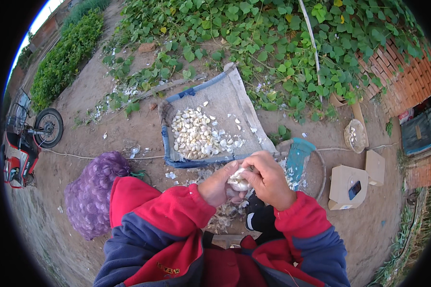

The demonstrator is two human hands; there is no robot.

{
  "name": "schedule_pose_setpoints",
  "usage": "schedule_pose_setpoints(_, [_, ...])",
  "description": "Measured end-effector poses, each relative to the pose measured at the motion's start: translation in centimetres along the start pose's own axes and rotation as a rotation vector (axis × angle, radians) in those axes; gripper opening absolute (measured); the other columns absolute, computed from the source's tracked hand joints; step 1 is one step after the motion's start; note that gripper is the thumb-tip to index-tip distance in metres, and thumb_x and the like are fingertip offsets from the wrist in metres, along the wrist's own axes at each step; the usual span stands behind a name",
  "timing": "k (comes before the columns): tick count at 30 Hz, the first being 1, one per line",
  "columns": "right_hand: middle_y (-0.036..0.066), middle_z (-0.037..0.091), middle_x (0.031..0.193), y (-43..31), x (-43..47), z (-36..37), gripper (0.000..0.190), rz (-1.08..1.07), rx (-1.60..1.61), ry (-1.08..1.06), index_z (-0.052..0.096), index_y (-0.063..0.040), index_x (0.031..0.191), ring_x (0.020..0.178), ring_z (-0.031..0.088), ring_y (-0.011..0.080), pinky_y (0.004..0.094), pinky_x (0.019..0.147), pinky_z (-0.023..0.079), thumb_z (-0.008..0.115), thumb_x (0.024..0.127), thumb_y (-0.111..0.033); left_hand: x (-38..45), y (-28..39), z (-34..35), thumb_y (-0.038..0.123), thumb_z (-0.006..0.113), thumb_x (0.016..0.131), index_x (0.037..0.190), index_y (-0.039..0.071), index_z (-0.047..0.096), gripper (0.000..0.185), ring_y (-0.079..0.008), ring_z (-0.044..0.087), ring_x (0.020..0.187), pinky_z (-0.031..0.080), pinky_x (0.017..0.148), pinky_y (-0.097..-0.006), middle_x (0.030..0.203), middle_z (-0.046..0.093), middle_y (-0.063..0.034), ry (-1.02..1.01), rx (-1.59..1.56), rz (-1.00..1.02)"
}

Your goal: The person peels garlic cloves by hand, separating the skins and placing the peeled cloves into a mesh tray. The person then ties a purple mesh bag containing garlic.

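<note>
A white garlic bulb (pixel 239 182) sits between my two hands, in front of my body. My left hand (pixel 217 184) cups it from the left and below. The thumb and fingers of my right hand (pixel 268 179) grip its right and upper side. Just beyond my hands lies a shallow winnowing tray with a blue-bound rim (pixel 204 164). On the left part of the tray is a heap of loose garlic cloves (pixel 192 134), with papery skins (pixel 224 141) beside it. A purple mesh sack full of garlic bulbs (pixel 93 193) rests on the ground at the left.
To the right are a round sieve (pixel 321 175) with teal cloth, cardboard boxes (pixel 339 179) with a phone (pixel 354 190) on one, and a small basket (pixel 355 135) with pale pieces. A red motorcycle (pixel 23 150) stands far left. Leafy vines (pixel 265 46) and stacked bricks (pixel 409 75) lie beyond.
</note>
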State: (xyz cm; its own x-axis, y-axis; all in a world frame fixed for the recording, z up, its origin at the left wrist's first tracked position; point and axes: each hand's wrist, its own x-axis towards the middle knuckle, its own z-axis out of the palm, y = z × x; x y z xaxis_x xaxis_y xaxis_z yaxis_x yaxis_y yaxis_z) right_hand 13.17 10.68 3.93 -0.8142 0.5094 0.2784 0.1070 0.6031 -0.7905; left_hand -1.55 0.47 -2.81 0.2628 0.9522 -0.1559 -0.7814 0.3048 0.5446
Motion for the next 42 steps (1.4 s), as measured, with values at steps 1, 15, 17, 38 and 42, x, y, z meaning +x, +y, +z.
schedule_pose_setpoints(1, [0.011, 0.055, 0.091, -0.4, -0.5, -0.4, 0.013, 0.047, 0.005, -0.013, 0.06, -0.006, 0.097, 0.077, 0.059, 0.0315, 0.0381, 0.063, 0.048, 0.066, 0.086, -0.009, 0.0, 0.1, 0.1, 0.054, 0.036, 0.102, 0.117, 0.012, 0.056, 0.049, -0.0174, 0.059, 0.068, 0.041, 0.051, -0.0291, 0.088, 0.064, -0.0075, 0.062, 0.001, 0.027])
schedule_pose_setpoints(15, [0.013, 0.054, 0.079, 0.6, -1.6, 3.1, 0.018, -0.215, -0.543, 0.002, 0.051, -0.002, 0.093, 0.06, 0.061, 0.0298, 0.04, 0.049, 0.048, 0.062, 0.08, -0.008, 0.4, -1.0, 1.9, 0.024, 0.052, 0.102, 0.121, 0.009, 0.047, 0.025, -0.0086, 0.053, 0.079, 0.046, 0.065, -0.0252, 0.093, 0.056, -0.0018, 0.503, 0.274, 0.438])
schedule_pose_setpoints(17, [0.013, 0.054, 0.078, 0.7, -1.6, 3.0, 0.016, -0.221, -0.543, -0.011, 0.05, -0.003, 0.09, 0.06, 0.061, 0.0304, 0.0404, 0.049, 0.049, 0.062, 0.08, -0.008, 0.5, -1.2, 2.0, 0.023, 0.055, 0.101, 0.121, 0.009, 0.047, 0.026, -0.0077, 0.052, 0.082, 0.046, 0.068, -0.0243, 0.093, 0.055, -0.0009, 0.538, 0.25, 0.422])
schedule_pose_setpoints(38, [0.016, 0.058, 0.089, 2.0, -1.8, 1.1, 0.023, -0.065, -0.257, -0.167, 0.051, -0.005, 0.098, 0.071, 0.063, 0.0366, 0.0476, 0.063, 0.049, 0.062, 0.078, -0.008, 0.7, -1.2, 0.2, 0.034, 0.05, 0.099, 0.116, 0.014, 0.054, 0.026, -0.0133, 0.057, 0.088, 0.048, 0.074, -0.0306, 0.102, 0.058, -0.0028, 0.353, -0.016, 0.129])
schedule_pose_setpoints(42, [0.016, 0.059, 0.089, 1.7, -1.6, 0.9, 0.022, -0.037, -0.209, -0.125, 0.053, -0.006, 0.098, 0.073, 0.062, 0.0375, 0.0479, 0.063, 0.049, 0.063, 0.079, -0.009, 0.6, -1.3, 2.1, 0.035, 0.048, 0.1, 0.122, 0.013, 0.05, 0.032, -0.0164, 0.059, 0.091, 0.05, 0.076, -0.0319, 0.107, 0.056, -0.0048, 0.578, 0.182, 0.209])
